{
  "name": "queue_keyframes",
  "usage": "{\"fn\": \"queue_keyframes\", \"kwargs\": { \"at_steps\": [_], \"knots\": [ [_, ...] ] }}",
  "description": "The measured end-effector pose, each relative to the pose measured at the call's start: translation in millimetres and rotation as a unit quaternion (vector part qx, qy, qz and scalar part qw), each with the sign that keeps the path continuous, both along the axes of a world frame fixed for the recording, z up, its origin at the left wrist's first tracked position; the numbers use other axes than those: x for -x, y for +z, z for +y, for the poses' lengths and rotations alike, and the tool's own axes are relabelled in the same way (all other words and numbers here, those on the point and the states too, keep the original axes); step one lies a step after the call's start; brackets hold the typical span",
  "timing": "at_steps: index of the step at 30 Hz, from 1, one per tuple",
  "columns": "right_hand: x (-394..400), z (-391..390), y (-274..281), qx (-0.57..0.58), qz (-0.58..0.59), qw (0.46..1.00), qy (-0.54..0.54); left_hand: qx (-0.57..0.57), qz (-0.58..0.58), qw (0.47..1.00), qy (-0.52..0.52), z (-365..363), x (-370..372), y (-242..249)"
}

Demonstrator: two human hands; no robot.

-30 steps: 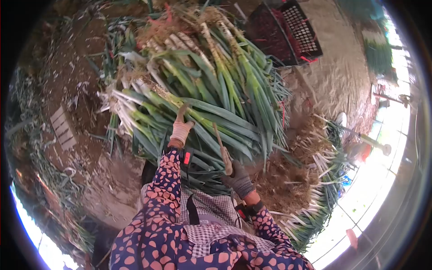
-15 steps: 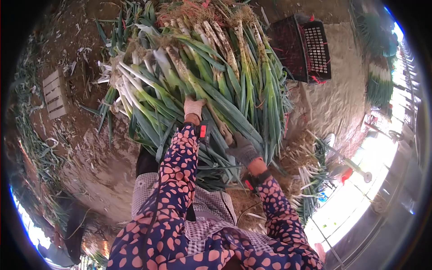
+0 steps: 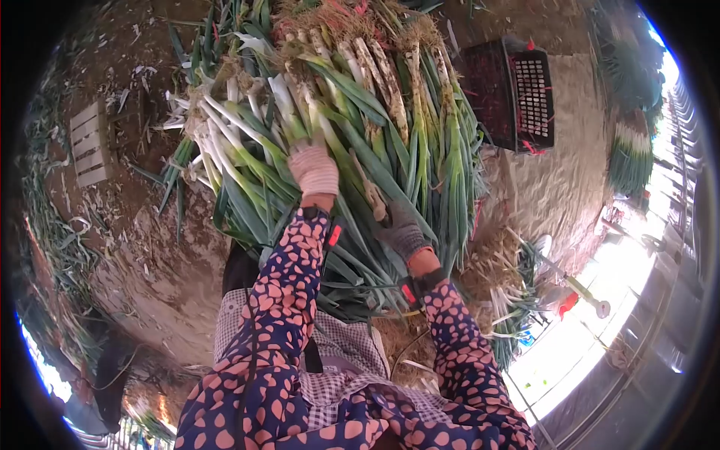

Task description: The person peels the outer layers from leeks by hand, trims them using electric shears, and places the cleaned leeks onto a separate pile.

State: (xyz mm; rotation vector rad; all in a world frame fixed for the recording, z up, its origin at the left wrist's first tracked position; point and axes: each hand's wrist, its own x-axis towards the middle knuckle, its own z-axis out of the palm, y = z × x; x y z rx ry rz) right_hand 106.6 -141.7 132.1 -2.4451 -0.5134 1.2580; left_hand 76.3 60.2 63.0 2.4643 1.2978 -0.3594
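A big heap of leeks [image 3: 451, 161] lies in front of me, roots away from me and green leaves toward me. My left hand [image 3: 313, 169], in a pale glove, reaches over the middle of the heap. Its fingers curl around a leek [image 3: 283, 103] with a white stem, the fingertips partly hidden among the stalks. To the right, my right hand [image 3: 406, 234] in a dark grey glove closes on a slim brown stick-like thing [image 3: 370, 189], which points up and left over the leaves. I cannot tell what kind of thing it is.
A dark plastic crate [image 3: 517, 97] with red strips stands at the upper right. A pale slatted piece [image 3: 89, 145] lies on the ground at left. Smaller trimmed leeks [image 3: 512, 300] are at lower right, and bundled leeks [image 3: 630, 157] stand at far right.
My left hand has moved forward and slightly left, up along the stalks. My right hand stays close to its place with the brown stick-like thing. The view has shifted slightly.
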Motion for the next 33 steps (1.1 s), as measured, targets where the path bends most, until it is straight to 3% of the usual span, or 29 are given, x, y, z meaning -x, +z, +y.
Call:
{"fn": "queue_keyframes", "kwargs": {
  "at_steps": [3, 6, 8, 9, 12, 13, 15, 16, 17, 18, 20, 21, 22, 23, 24, 25, 26, 28, 29, 31, 32, 33],
  "knots": [
    [3, -10, 10, 0.037, 0.051, 0.996, -0.068, 0.184, 0.015, 0.982, 0.043, -27, -10, -7],
    [9, -26, 3, -0.011, 0.025, 0.993, -0.117, 0.127, -0.008, 0.977, 0.170, -52, -36, -37],
    [19, -47, -9, -0.026, 0.029, 0.990, -0.134, 0.146, 0.116, 0.970, 0.153, -52, -54, -84],
    [21, -53, -6, -0.051, 0.065, 0.982, -0.168, 0.091, 0.089, 0.965, 0.231, -49, -61, -63],
    [15, -45, 35, 0.042, 0.079, 0.981, -0.172, 0.140, 0.157, 0.932, 0.296, -33, -61, -58],
    [13, -34, 59, -0.010, 0.089, 0.974, -0.208, 0.159, 0.171, 0.921, 0.311, -23, -59, -52],
    [19, -42, 69, 0.008, 0.100, 0.974, -0.201, 0.239, 0.218, 0.913, 0.246, -13, -46, -111],
    [23, -48, 73, 0.014, 0.103, 0.975, -0.198, 0.241, 0.204, 0.917, 0.242, -8, -49, -118],
    [42, -77, 37, -0.043, 0.104, 0.972, -0.208, 0.243, 0.190, 0.921, 0.238, -3, -52, -125],
    [43, -78, 38, -0.073, 0.082, 0.971, -0.212, 0.233, 0.168, 0.927, 0.241, -5, -52, -122],
    [56, -80, 53, -0.119, 0.052, 0.966, -0.224, 0.297, 0.090, 0.915, 0.259, -7, -60, -39],
    [52, -72, 71, -0.069, 0.024, 0.977, -0.200, 0.316, -0.053, 0.942, 0.098, -10, -30, -65],
    [50, -70, 84, -0.063, 0.036, 0.976, -0.204, 0.396, -0.189, 0.893, 0.098, -10, -13, -66],
    [48, -70, 95, -0.056, 0.049, 0.976, -0.204, 0.487, -0.308, 0.812, 0.094, -10, 3, -67],
    [45, -67, 108, -0.048, 0.064, 0.976, -0.200, 0.616, -0.392, 0.634, 0.255, -15, 14, -38],
    [40, -58, 126, -0.059, 0.083, 0.978, -0.182, 0.680, -0.434, 0.529, 0.261, -13, 22, -10],
    [39, -53, 136, -0.047, 0.074, 0.981, -0.171, 0.690, -0.452, 0.504, 0.256, -9, 30, -1],
    [35, -45, 144, -0.027, 0.052, 0.988, -0.146, 0.803, -0.457, 0.225, 0.309, 3, 34, -3],
    [39, -52, 131, -0.090, 0.082, 0.969, -0.215, 0.805, -0.446, 0.215, 0.327, 4, 39, -5],
    [43, -41, 116, -0.110, 0.123, 0.958, -0.234, 0.807, -0.416, 0.195, 0.371, -3, 46, 20],
    [40, -32, 118, -0.068, 0.140, 0.969, -0.194, 0.774, -0.371, 0.321, 0.402, -3, 43, 36],
    [34, -15, 127, -0.028, 0.156, 0.976, -0.151, 0.756, -0.349, 0.372, 0.410, -5, 53, 20]
  ]
}}
